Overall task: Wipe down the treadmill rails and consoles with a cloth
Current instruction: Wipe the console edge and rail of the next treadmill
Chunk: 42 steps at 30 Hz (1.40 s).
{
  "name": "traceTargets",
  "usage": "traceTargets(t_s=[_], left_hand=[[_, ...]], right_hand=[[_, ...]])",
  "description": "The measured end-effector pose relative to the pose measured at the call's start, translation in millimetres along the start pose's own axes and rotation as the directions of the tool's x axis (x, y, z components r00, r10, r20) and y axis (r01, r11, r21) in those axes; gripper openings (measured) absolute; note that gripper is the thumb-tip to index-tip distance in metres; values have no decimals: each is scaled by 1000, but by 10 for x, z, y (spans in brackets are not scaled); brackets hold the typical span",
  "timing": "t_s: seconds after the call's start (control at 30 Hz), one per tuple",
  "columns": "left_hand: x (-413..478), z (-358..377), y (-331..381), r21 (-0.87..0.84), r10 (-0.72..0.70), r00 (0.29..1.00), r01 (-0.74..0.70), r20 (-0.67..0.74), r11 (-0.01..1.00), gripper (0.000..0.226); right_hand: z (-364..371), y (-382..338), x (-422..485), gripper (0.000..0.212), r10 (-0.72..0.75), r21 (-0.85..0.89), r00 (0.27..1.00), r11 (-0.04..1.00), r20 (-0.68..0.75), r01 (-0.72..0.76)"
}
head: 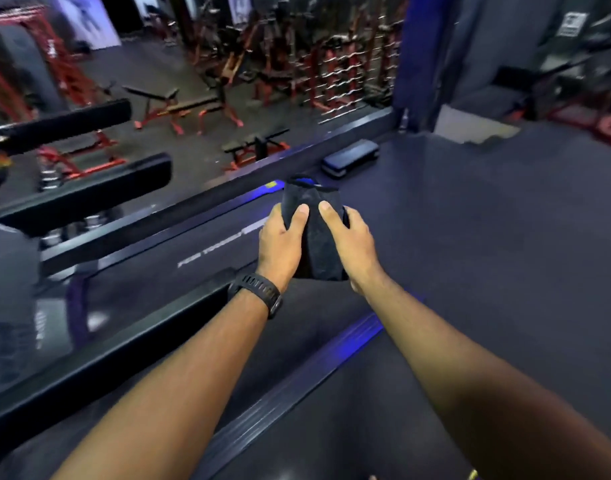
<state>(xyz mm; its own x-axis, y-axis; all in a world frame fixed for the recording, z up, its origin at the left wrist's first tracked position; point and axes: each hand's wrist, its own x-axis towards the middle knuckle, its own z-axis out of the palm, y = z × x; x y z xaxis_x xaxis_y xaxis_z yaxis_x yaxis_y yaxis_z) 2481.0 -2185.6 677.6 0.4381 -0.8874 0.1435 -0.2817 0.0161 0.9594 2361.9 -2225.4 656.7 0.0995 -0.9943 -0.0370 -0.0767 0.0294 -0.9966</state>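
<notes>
Both hands hold a dark folded cloth point(316, 237) in the middle of the frame, in the air above the treadmill. The left hand point(280, 245) grips the cloth's left edge: its thumb point(301, 213) lies flat on the near face, and its fingers point(275, 216) curl round behind the fabric, mostly hidden. The right hand point(353, 245) grips the right edge the same way, with its thumb point(326, 210) pressed on the near face close to the left thumb and its fingers wrapped out of sight behind. The cloth is pinched between thumbs and fingers on both sides. Its top stands above the thumbs and its lower end hangs between the wrists. A black wristwatch point(259, 293) sits on the left wrist.

Below the forearms the treadmill belt point(158, 296) runs from lower right toward the centre, with blurred white lettering that cannot be read. A ribbed side rail point(349, 344) with a blue glow lies under the right forearm. Two black padded handrails point(85, 192) cross the left of the frame, both blurred. Just above the cloth, in the upper centre, a dark step platform point(351, 157) lies on the grey floor point(505, 237). Red-framed weight benches point(179, 109) stand in the upper left, and a rack of curl bars point(338, 74) stands in the upper centre.
</notes>
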Motion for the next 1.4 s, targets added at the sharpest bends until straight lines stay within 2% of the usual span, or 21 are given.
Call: traceTargets(t_s=[0.1,0.13,0.23,0.3,0.37,0.5,0.77,0.87,1.03,1.13,1.17,1.27,1.4], left_hand=[[191,691,139,-29,47,998,-46,50,999,34],[243,955,203,-43,60,995,-57,80,997,37],[423,1700,371,-84,59,987,-47,150,995,43],[542,2064,462,-112,46,980,-24,194,993,40],[726,2521,571,-87,48,969,-27,244,996,40],[1078,3288,703,-57,107,947,-94,303,994,23],[2198,5092,1030,-135,172,885,-124,432,983,21],[2700,5750,1250,-117,185,866,-146,465,982,17],[3386,6619,1507,-138,177,855,-125,487,982,23],[3677,7016,1583,-144,172,856,-115,488,983,47],[3794,7165,1596,-144,174,855,-117,488,983,51],[4090,7573,1561,-147,197,859,-144,473,979,39],[4494,8148,1298,-164,222,888,-169,403,972,37]], right_hand=[[-611,13,330,93,100,2,995,995,-26,-100],[-855,37,452,91,97,27,993,995,-62,-95],[-1518,49,778,63,28,81,988,997,-153,-16],[-1821,22,947,54,-5,68,973,997,-233,21],[-2174,38,1219,50,-14,75,952,996,-306,39],[-2714,68,1685,49,-10,66,913,997,-407,40],[-3993,24,3184,40,-50,70,844,992,-534,104],[-4503,-92,3872,52,-84,36,812,991,-578,128],[-5096,-283,4805,89,-122,-15,772,989,-624,144],[-5397,-227,5306,107,-101,2,767,991,-634,132],[-5488,-232,5450,104,-90,21,767,991,-636,134],[-5753,-89,5914,72,-90,36,783,989,-615,142],[-6003,207,6577,99,-34,73,829,993,-558,90]])
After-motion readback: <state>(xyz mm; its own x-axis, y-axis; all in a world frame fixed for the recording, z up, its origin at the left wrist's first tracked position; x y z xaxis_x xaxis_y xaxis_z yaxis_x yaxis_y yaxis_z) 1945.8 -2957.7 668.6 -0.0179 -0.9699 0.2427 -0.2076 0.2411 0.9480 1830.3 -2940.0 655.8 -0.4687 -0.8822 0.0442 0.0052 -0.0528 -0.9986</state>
